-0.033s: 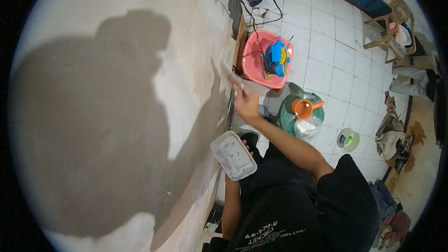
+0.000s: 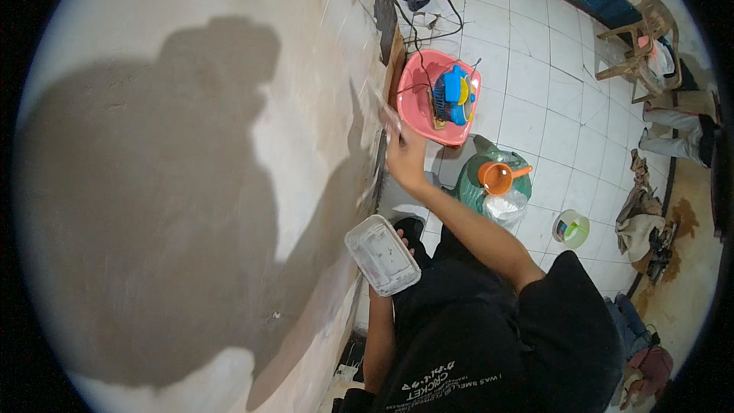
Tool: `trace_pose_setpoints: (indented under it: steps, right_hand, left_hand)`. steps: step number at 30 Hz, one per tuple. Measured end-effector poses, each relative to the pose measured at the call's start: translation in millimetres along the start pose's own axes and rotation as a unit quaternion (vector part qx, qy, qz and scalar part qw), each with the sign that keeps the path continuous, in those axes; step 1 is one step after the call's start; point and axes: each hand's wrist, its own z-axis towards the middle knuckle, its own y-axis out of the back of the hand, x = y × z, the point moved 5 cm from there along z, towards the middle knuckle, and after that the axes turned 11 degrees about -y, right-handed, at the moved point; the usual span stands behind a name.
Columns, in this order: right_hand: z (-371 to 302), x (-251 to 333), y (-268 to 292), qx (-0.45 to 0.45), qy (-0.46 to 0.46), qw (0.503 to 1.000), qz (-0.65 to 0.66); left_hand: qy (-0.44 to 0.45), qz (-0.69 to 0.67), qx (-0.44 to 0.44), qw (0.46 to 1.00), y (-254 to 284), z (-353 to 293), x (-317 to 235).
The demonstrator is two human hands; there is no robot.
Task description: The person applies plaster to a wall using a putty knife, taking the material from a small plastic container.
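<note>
My left hand (image 2: 406,240) holds a shallow rectangular white plastic tub (image 2: 381,258) from beneath, its fingertips showing at the right side. Grey-white smears coat the inside of the tub. Above it, my right hand (image 2: 406,151) is closed around a thin pale tool (image 2: 388,113), blurred by motion, so its exact kind cannot be made out. The tool points up along the edge of the plastered wall (image 2: 321,53); whether it touches the surface is unclear. Pale streaks mark the wall close by.
A pink basin (image 2: 413,107) with blue and yellow items stands beyond my right hand. Nearby are a green bag (image 2: 468,187), an orange dipper (image 2: 497,177) and a pale bucket (image 2: 581,231). Cables (image 2: 461,11) cross the tiled floor. A brown chair (image 2: 650,23) stands far right.
My right hand and the tool have shifted slightly up and to the right along the wall's edge. My left hand and the tub stay in place.
</note>
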Motion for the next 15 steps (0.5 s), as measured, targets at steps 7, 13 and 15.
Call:
trace_pose_setpoints:
  steps: [7,13,15]
  right_hand:
    - [27.3,12.5,-55.1,0.060,-0.081,0.990,-0.103]
    - [-61.2,5.0,-6.9,0.108,0.012,0.994,-0.027]
    - [-22.0,2.7,-0.5,0.056,0.028,0.998,-0.011]
  left_hand:
    - [-0.012,0.012,0.021,1.000,-9.0,1.5,-1.3]
    - [-0.038,-0.037,-0.030,0.998,24.9,-5.1,-6.5]
    - [-0.009,-0.051,-0.014,0.999,29.3,-8.5,-7.6]
